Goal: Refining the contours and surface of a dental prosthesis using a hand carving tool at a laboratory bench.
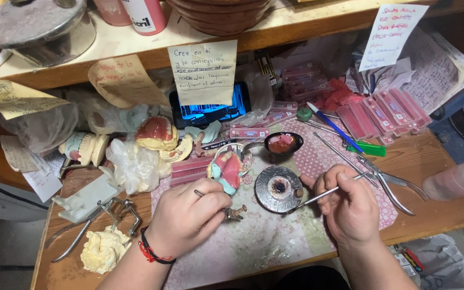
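A cluttered wooden workbench beneath a low shelf

The wooden bench point(441, 212) runs left to right, its near middle covered by a pink patterned mat point(275, 241). At the far side a pale wooden shelf point(307, 21) spans the scene, with handwritten paper notes point(202, 72) hanging off its front edge. A grey metal pot point(38, 27) stands on the shelf at far left, stacked brown bowls point(221, 16) toward the middle. Grey floor point(1, 241) shows at near left. The light is warm and even.
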